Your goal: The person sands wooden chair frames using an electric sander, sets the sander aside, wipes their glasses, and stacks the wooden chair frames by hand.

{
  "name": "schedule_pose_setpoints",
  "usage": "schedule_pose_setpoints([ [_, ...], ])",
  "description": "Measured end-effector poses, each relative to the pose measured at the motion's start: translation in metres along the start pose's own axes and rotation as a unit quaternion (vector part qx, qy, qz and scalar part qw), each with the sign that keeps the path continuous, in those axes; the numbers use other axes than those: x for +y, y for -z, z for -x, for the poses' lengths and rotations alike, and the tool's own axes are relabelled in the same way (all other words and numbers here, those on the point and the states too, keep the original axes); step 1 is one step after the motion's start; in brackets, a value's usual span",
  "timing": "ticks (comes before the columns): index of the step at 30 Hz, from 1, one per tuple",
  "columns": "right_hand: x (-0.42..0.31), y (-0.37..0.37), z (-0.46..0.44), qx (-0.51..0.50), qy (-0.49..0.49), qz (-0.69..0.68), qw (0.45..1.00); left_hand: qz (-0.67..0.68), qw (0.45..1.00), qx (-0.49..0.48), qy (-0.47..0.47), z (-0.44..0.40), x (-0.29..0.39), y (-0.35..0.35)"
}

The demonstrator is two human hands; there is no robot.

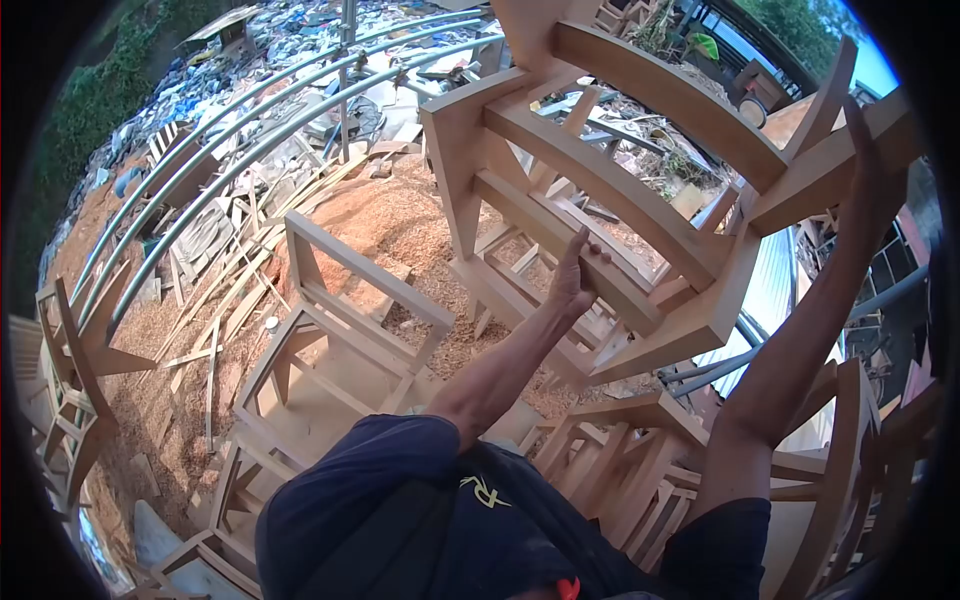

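A bare wooden chair frame (pixel 620 195), with curved slats and thick legs, is raised and tilted in front of me. My left hand (pixel 577 278) is closed around one of its rails, thumb on top and fingertips showing over the far side. Up at the right, my right hand (pixel 875 175) is against a thick end piece (pixel 835 165) of the same frame; its fingers wrap along the edge, partly lost in shadow. Below and left of the held frame stands another unfinished chair frame (pixel 370 285).
More wooden frames (pixel 640 425) crowd below the held one and at the far left (pixel 75 400). Sawdust (pixel 370 215) and loose wood strips (pixel 235 290) cover the ground. Curved metal pipes (pixel 250 115) run along the left, with a litter heap (pixel 270 60) beyond.
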State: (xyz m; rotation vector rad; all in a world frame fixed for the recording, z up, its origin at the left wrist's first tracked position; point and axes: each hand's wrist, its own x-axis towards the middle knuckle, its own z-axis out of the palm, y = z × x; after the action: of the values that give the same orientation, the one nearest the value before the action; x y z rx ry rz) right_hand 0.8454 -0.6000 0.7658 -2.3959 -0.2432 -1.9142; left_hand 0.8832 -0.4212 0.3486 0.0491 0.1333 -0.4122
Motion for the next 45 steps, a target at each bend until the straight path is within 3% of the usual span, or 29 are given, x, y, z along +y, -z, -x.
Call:
schedule_pose_setpoints([
  [5,-0.043,0.011,0.009,0.011,-0.13,-0.148,0.98,-0.034,0.998,-0.061,0.002,-0.004,0.005,0.014],
  [7,-0.037,0.013,0.014,-0.044,-0.129,-0.165,0.977,-0.09,0.989,-0.117,-0.02,-0.001,0.011,0.018],
  [9,-0.036,0.017,0.033,-0.06,-0.127,-0.196,0.971,-0.114,0.99,-0.078,-0.007,0.013,0.018,0.016],
  [12,-0.045,0.032,0.081,-0.057,-0.209,-0.234,0.948,-0.17,0.984,-0.053,0.032,0.026,0.04,0.034],
  [14,-0.049,0.045,0.119,-0.045,-0.258,-0.178,0.948,-0.197,0.978,-0.043,0.055,0.025,0.057,0.057],
  [18,-0.079,0.082,0.181,0.019,-0.268,-0.206,0.941,-0.254,0.964,0.01,0.078,0.071,0.087,0.07],
  [19,-0.087,0.095,0.191,0.004,-0.225,-0.159,0.961,-0.256,0.96,-0.018,0.115,0.076,0.092,0.08],
  [20,-0.108,0.109,0.192,-0.009,-0.255,-0.172,0.952,-0.254,0.955,-0.039,0.145,0.084,0.096,0.097],
  [21,-0.092,0.117,0.212,-0.006,-0.152,-0.209,0.966,-0.249,0.952,-0.053,0.168,0.1,0.103,0.114],
  [23,-0.092,0.136,0.23,-0.07,-0.062,-0.429,0.898,-0.289,0.934,-0.022,0.207,0.139,0.105,0.107],
  [24,-0.101,0.138,0.229,-0.128,-0.015,-0.462,0.877,-0.321,0.919,-0.017,0.231,0.152,0.103,0.114],
  [26,-0.135,0.136,0.233,-0.178,-0.057,-0.534,0.824,-0.377,0.878,-0.015,0.296,0.178,0.098,0.118],
  [31,-0.172,0.091,0.24,-0.332,-0.04,-0.691,0.641,-0.448,0.797,-0.061,0.4,0.225,0.09,0.128],
  [33,-0.186,0.075,0.241,-0.378,-0.029,-0.709,0.595,-0.482,0.773,-0.065,0.406,0.24,0.092,0.127],
  [36,-0.226,0.062,0.259,-0.398,-0.137,-0.671,0.61,-0.507,0.781,-0.022,0.363,0.261,0.105,0.136],
  [39,-0.244,0.029,0.28,-0.517,-0.181,-0.597,0.587,-0.525,0.797,0.042,0.295,0.293,0.124,0.149],
  [41,-0.258,-0.001,0.308,-0.614,-0.24,-0.537,0.527,-0.542,0.795,0.102,0.252,0.32,0.141,0.161],
  [43,-0.275,-0.04,0.356,-0.626,-0.272,-0.534,0.499,-0.551,0.787,0.173,0.218,0.356,0.145,0.175],
  [45,-0.301,-0.067,0.387,-0.636,-0.212,-0.467,0.577,-0.547,0.786,0.235,0.166,0.387,0.149,0.184],
])
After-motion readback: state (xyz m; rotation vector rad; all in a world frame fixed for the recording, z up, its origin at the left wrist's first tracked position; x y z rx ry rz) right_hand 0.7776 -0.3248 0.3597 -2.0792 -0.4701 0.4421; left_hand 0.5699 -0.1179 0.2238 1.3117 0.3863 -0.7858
